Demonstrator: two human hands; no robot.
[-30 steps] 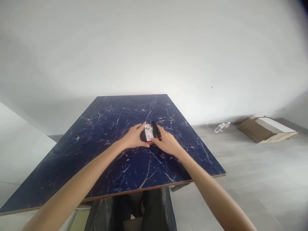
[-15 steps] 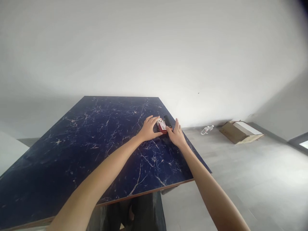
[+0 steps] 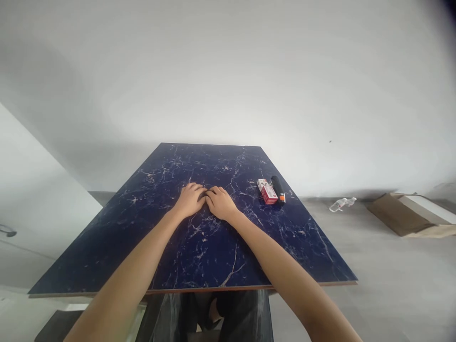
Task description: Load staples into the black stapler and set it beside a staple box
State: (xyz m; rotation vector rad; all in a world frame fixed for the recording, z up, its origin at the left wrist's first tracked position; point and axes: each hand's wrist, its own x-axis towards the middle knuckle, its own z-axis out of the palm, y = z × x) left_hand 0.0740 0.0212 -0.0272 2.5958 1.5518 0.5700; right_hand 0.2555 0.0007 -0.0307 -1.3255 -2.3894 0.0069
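Observation:
My left hand (image 3: 190, 199) rests palm down on the blue marbled table (image 3: 203, 261), its fingers extended forward on the surface. Beside it lies my right hand (image 3: 220, 202), also palm down, with the fingertips of both hands close together or touching. No object shows in either hand; a dark patch between them looks like shadow. To their right, a small red and white box (image 3: 268, 192) sits on the table. Against its right side lies a black cylindrical object (image 3: 278, 189) with an orange part at the near end. Its exact kind cannot be made out.
A pale wall (image 3: 228, 85) stands behind the table. On the floor to the right are clear plastic bottles (image 3: 342, 204) and an open cardboard box (image 3: 402, 216). A dark flat object (image 3: 57, 325) shows at the lower left. My legs (image 3: 245, 316) are under the near edge.
Both hands have left the red and white box and moved left to the middle of the table. The box and black object stay at the right. My view has turned left.

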